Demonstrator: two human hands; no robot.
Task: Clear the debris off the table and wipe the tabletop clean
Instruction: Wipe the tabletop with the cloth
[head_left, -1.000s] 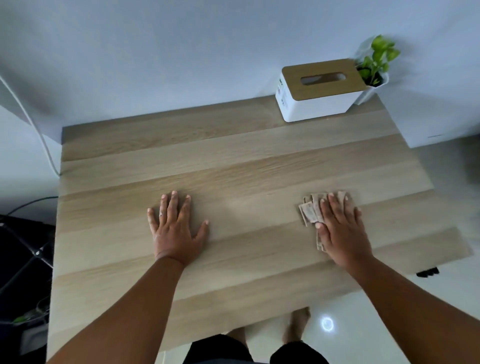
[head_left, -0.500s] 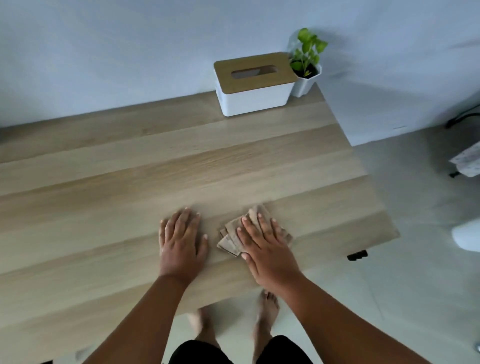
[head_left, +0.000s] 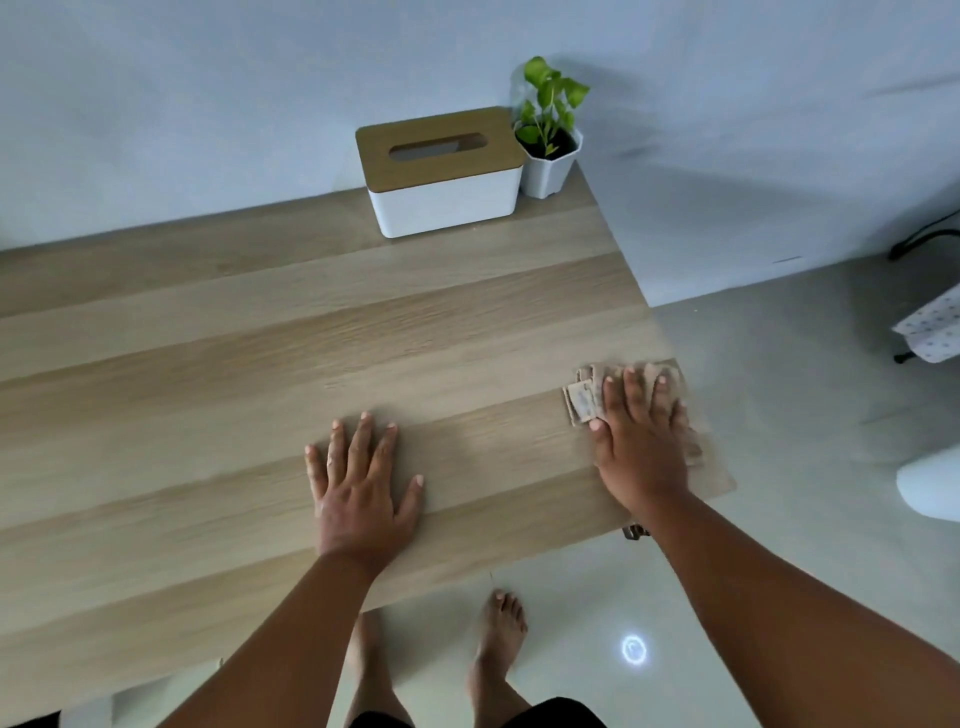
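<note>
A folded tan cloth (head_left: 587, 397) lies flat at the table's (head_left: 260, 395) right edge, toward the near corner, its long axis running roughly left to right. The right hand (head_left: 641, 447) presses it down with straight, spread fingers. The left hand (head_left: 363, 486) rests flat and released on bare wood, well to the left. A tissue box (head_left: 441, 174) and potted plant (head_left: 550, 130) stand at the far right corner.

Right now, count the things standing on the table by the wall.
2: a white tissue box with a wooden lid, and a small potted plant to its right at the table's far corner.
</note>
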